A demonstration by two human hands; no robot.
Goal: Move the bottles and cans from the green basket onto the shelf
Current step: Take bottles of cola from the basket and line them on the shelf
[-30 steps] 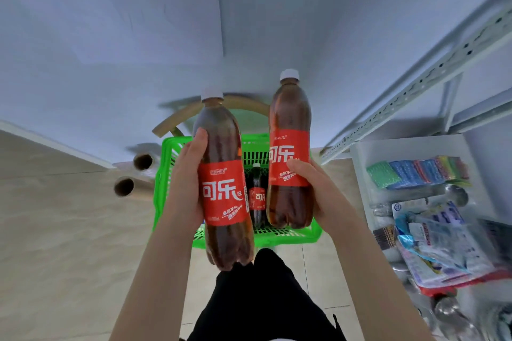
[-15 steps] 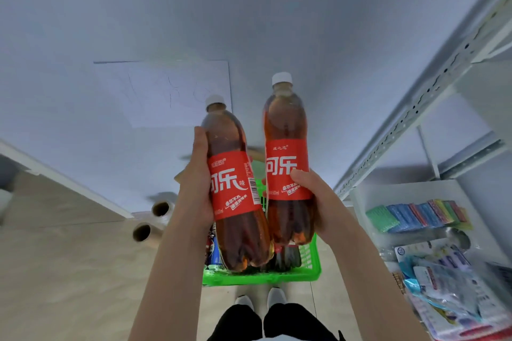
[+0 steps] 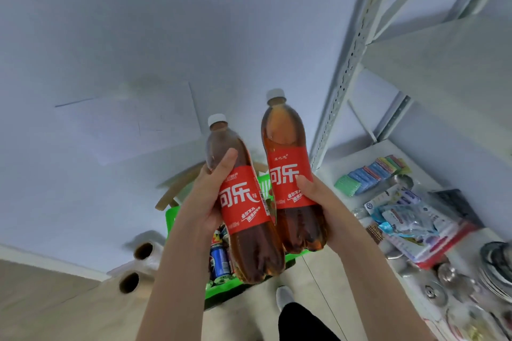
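Above the green basket [image 3: 172, 215], gripping the left bottle [image 3: 245, 209] in the left hand [image 3: 206, 202] and the right bottle [image 3: 288, 183] in the right hand [image 3: 322, 203]. Holding both caps up, beside the shelf [image 3: 343, 86].

red labels with white lettering, white caps and dark brown liquid are shown on the left cola bottle [image 3: 245, 203] and the right cola bottle [image 3: 288, 180]. the basket [image 3: 221, 288] is coloured bright green, a can [image 3: 220, 260] blue, the shelf frame [image 3: 343, 77] white.
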